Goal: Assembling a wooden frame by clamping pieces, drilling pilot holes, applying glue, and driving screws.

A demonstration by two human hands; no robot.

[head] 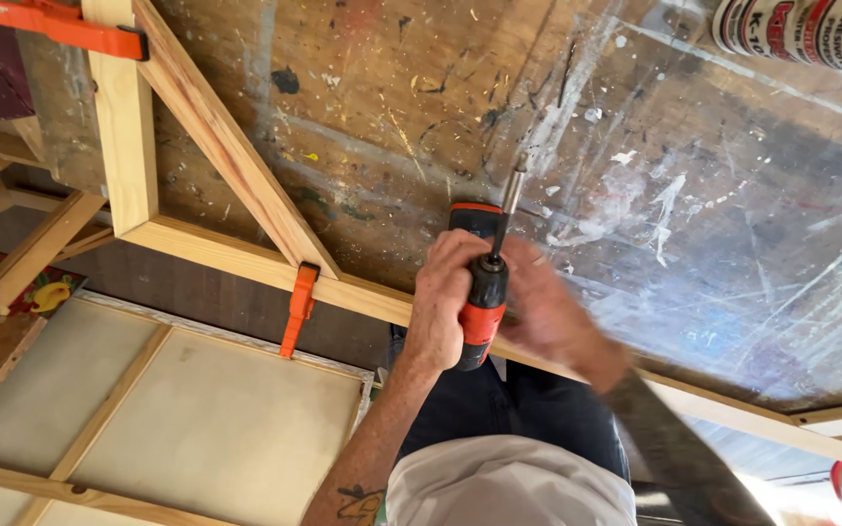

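Observation:
My left hand (pixel 440 302) grips the body of an orange and black cordless drill (pixel 484 304). The drill's long bit (pixel 510 198) points away from me over the workbench. My right hand (pixel 550 314) is blurred and curls around the drill just right of the black chuck. Both hands hover over the near rail of a pale wooden frame (pixel 236 161) with a diagonal brace, which lies along the bench edge.
The bench top (pixel 694 195) is paint-stained plywood. An orange clamp (pixel 297 307) pins the frame's rail to the bench edge, and a second orange clamp (pixel 60 27) sits at top left. A sealant cartridge (pixel 801 34) lies at top right. Stretched canvases (pixel 197 419) lean below.

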